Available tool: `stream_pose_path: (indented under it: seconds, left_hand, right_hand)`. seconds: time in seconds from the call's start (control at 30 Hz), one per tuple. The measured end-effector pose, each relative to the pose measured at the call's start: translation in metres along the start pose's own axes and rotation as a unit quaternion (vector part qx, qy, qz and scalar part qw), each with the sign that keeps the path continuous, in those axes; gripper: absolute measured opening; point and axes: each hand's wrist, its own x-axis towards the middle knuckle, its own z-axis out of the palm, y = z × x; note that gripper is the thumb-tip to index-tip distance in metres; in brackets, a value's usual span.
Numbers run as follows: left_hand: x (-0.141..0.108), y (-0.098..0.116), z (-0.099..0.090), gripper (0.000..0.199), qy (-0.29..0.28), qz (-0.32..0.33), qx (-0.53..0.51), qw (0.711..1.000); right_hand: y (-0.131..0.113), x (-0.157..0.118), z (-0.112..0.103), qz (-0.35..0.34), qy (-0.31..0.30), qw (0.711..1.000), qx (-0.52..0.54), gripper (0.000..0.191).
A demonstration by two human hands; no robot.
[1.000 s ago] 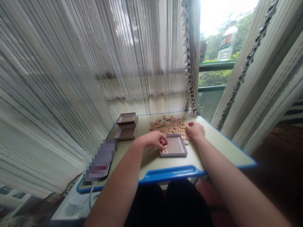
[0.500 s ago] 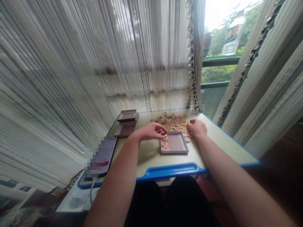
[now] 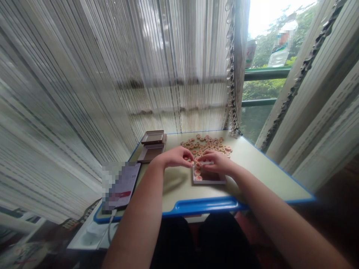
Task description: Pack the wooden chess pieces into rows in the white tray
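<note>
A shallow box (image 3: pixel 210 182) stands near the table's front edge, with round wooden pieces (image 3: pixel 198 172) bearing red characters in a column along its left side. My left hand (image 3: pixel 179 157) is at the box's back left corner, its fingers curled against a piece there. Over the back of the box reaches my right hand (image 3: pixel 214 162), its fingertips on a round piece at the top of the column. Behind both hands lies a loose heap of similar pieces (image 3: pixel 215 144).
Two more shallow boxes (image 3: pixel 151 153) are at the table's back left. A tablet (image 3: pixel 123 186) with a cable lies at the left edge. A blue tray rim (image 3: pixel 207 204) runs along the front. Curtains hang behind; a bottle (image 3: pixel 282 45) and a can stand by the window.
My right hand has moved left from the right side of the heap to over the box. My left hand has stayed at the box's left corner. The view has shifted slightly.
</note>
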Motion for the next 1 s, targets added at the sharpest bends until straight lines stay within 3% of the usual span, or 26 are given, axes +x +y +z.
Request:
stream_pose_path:
  seconds: [0.27, 1.0]
  left_hand:
    - [0.000, 0.002, 0.001, 0.033, -0.010, -0.003, 0.011, 1.000]
    - [0.004, 0.000, 0.003, 0.034, -0.023, -0.006, 0.042, 0.999]
  right_hand:
    - [0.003, 0.003, 0.007, -0.015, 0.002, 0.999, -0.033, 0.016]
    - [0.002, 0.006, 0.011, 0.018, 0.008, 1.000, -0.013, 0.019]
